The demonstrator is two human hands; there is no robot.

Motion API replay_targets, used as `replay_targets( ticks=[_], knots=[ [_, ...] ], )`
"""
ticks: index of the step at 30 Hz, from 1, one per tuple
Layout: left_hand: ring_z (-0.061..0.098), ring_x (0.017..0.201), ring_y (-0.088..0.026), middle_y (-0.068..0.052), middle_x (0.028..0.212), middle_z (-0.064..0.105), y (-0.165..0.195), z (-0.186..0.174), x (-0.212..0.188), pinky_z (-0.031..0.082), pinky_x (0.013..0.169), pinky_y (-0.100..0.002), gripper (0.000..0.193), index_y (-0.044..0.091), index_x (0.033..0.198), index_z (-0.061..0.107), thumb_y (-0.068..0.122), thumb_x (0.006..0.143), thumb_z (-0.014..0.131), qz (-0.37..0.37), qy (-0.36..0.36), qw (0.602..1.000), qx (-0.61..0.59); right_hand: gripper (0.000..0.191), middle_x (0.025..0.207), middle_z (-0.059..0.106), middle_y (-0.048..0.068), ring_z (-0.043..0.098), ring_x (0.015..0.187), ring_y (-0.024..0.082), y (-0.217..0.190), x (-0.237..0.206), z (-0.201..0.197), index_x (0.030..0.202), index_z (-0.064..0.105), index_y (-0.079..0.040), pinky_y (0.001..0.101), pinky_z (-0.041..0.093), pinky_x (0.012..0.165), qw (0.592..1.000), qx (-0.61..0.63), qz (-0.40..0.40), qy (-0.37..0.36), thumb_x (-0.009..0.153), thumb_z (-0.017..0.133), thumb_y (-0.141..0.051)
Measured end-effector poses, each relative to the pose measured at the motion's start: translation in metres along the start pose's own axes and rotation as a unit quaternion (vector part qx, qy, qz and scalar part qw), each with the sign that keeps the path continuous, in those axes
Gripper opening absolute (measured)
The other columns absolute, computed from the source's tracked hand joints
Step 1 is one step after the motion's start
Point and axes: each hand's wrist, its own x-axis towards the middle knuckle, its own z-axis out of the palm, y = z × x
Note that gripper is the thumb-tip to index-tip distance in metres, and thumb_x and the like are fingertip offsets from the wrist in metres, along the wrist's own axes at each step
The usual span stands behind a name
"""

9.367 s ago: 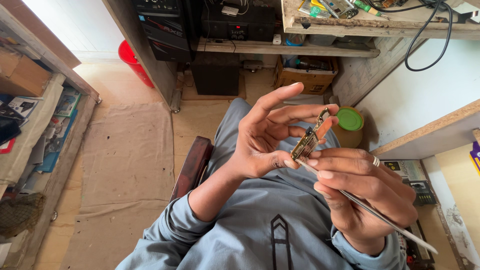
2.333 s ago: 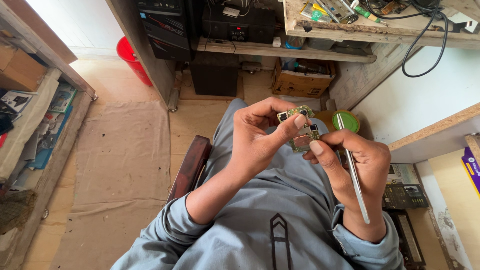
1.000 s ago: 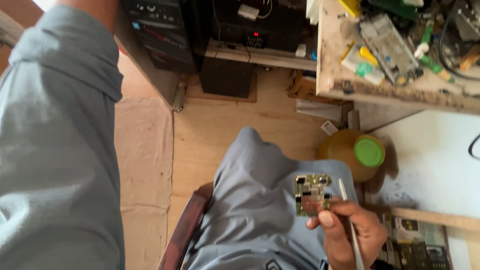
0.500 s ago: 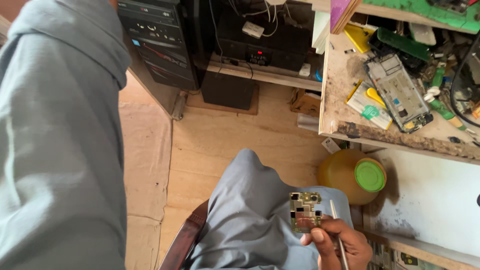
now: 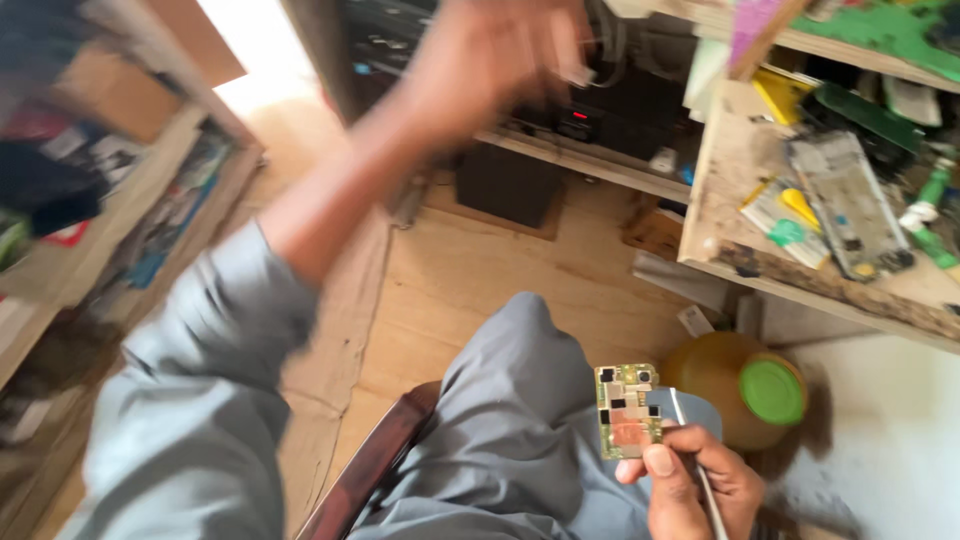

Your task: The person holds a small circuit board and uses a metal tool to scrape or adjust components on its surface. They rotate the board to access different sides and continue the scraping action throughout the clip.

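My right hand (image 5: 690,485) sits low over my lap and pinches a small green and gold circuit board (image 5: 628,410) upright between thumb and fingers. The same hand also holds a thin metal tool (image 5: 703,478) that runs down along the palm. My left hand (image 5: 495,60) is raised high in front of the dark shelf, its grey sleeve (image 5: 200,400) stretching up from the lower left. That hand is motion-blurred, so whether it holds anything is unclear. It is far from the board.
A brownish jar with a green lid (image 5: 770,390) stands on the floor right of my knee. A worn wooden bench (image 5: 800,285) at right carries phone parts and tools. Black electronics (image 5: 560,110) fill the shelf ahead. A wooden chair edge (image 5: 365,475) lies below.
My left hand let go of the board, rose out of view, and now swings across the upper middle. The right hand alone keeps the board and tool, low in the picture.
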Motion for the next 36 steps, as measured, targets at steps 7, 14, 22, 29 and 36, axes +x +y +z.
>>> replay_targets(
  ticks=[7, 14, 22, 29, 36],
  knots=[
    [0.074, 0.101, -0.033, -0.025, 0.123, 0.071, 0.091, 0.122, -0.171, 0.063, 0.09, -0.043, 0.066, -0.008, 0.146, 0.057, 0.047, 0.109, 0.059, -0.324, -0.059, 0.857, -0.395, 0.018, 0.096, 0.078, 0.021, 0.071, 0.069, 0.02, -0.014, 0.007, -0.003, 0.09, 0.072, 0.008, 0.0355, 0.061, 0.063, 0.991, 0.018, 0.008, -0.131, 0.092, 0.073, -0.01],
    [0.062, 0.123, -0.044, -0.033, 0.144, 0.051, 0.118, 0.176, -0.235, 0.052, 0.109, -0.048, 0.085, -0.004, 0.163, 0.027, 0.058, 0.112, 0.053, -0.327, -0.076, 0.76, -0.557, 0.016, 0.087, 0.075, 0.023, 0.074, 0.068, 0.021, -0.006, 0.047, -0.01, 0.097, 0.076, 0.005, 0.0352, 0.064, 0.066, 0.924, -0.145, 0.072, -0.345, 0.092, 0.072, -0.009],
    [0.055, 0.133, -0.047, -0.04, 0.147, 0.046, 0.12, 0.219, -0.239, 0.045, 0.118, -0.052, 0.087, -0.003, 0.162, 0.016, 0.054, 0.112, 0.058, -0.256, -0.101, 0.726, -0.63, 0.013, 0.102, 0.072, 0.035, 0.066, 0.069, 0.019, -0.006, 0.039, -0.037, 0.101, 0.073, 0.009, 0.0363, 0.059, 0.062, 0.927, -0.111, 0.078, -0.349, 0.097, 0.075, -0.003],
    [0.054, 0.134, -0.048, -0.037, 0.147, 0.042, 0.103, 0.249, -0.231, 0.041, 0.121, -0.053, 0.089, 0.001, 0.165, 0.014, 0.047, 0.11, 0.067, -0.259, -0.073, 0.674, -0.688, 0.012, 0.137, 0.068, 0.029, 0.065, 0.124, 0.025, -0.032, 0.049, -0.052, 0.097, 0.07, 0.005, 0.0418, 0.044, 0.108, 0.902, -0.098, -0.049, -0.417, 0.097, 0.067, -0.007],
    [0.057, 0.131, -0.038, -0.029, 0.141, 0.049, 0.13, 0.25, -0.229, 0.041, 0.121, -0.05, 0.098, 0.004, 0.165, 0.015, 0.035, 0.099, 0.08, -0.239, -0.101, 0.699, -0.667, 0.011, 0.079, 0.072, 0.015, 0.07, 0.067, 0.014, -0.074, -0.014, -0.022, 0.1, 0.075, 0.003, 0.0272, 0.056, 0.064, 0.955, -0.192, -0.043, -0.222, 0.095, 0.076, -0.007]
  ],
)
